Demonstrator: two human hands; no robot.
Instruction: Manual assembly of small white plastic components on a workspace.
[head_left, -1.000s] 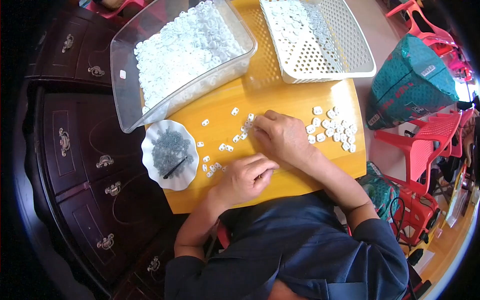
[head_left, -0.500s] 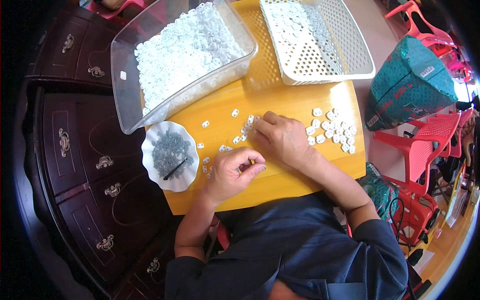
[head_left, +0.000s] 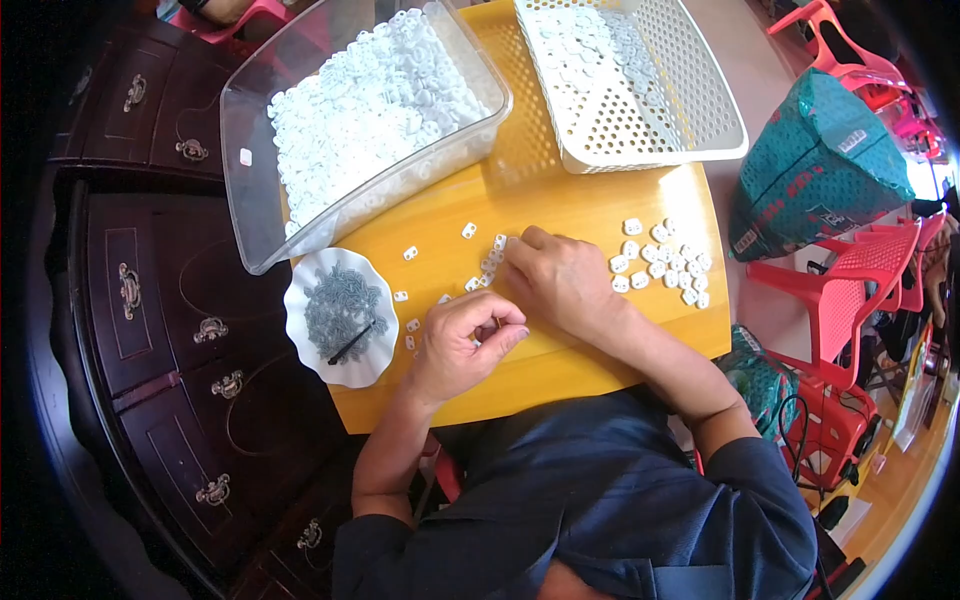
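Scalloped white dish [head_left: 340, 290] of grey metal bits at left, left hand [head_left: 462, 342] curled on glossy yellow surface [head_left: 580, 215], grip nearly closed, contents hidden, right hand [head_left: 562, 280] flat, fingertips touching small white plastic pieces [head_left: 490, 262], loose heap [head_left: 662, 262] beyond, perforated basket [head_left: 640, 85] behind.

Bright daylight floods the yellow table [head_left: 600, 215] from the right, where the floor near the red plastic chairs [head_left: 850, 300] washes out. The dark wooden cabinet [head_left: 170, 330] at left sits in shade. Focus is sharp at centre; fisheye bending curves edges, and black vignetting rings the frame.
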